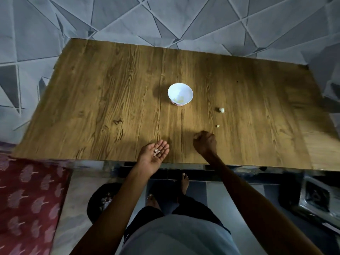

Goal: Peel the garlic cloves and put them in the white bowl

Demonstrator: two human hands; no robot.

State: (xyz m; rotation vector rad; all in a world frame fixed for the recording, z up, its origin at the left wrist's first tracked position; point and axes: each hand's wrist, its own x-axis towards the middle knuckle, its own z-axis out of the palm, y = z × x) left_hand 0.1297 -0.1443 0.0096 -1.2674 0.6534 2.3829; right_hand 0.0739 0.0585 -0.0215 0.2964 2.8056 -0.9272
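A white bowl (180, 93) stands in the middle of the wooden table (110, 107) with some pale peeled garlic at its bottom. An unpeeled garlic clove (221, 110) lies to the bowl's right, and a smaller bit (217, 126) lies nearer me. My left hand (154, 155) is held palm up at the table's near edge, with scraps of garlic skin (157, 152) lying on the palm. My right hand (205, 142) is curled over the table to its right, knuckles up; what its fingers hold is hidden.
A dark round bin (103, 199) with pale scraps in it stands on the floor under my left forearm. A red patterned cloth (27, 199) lies at the left. A metal object (316, 197) sits at the right. My bare feet show under the table edge.
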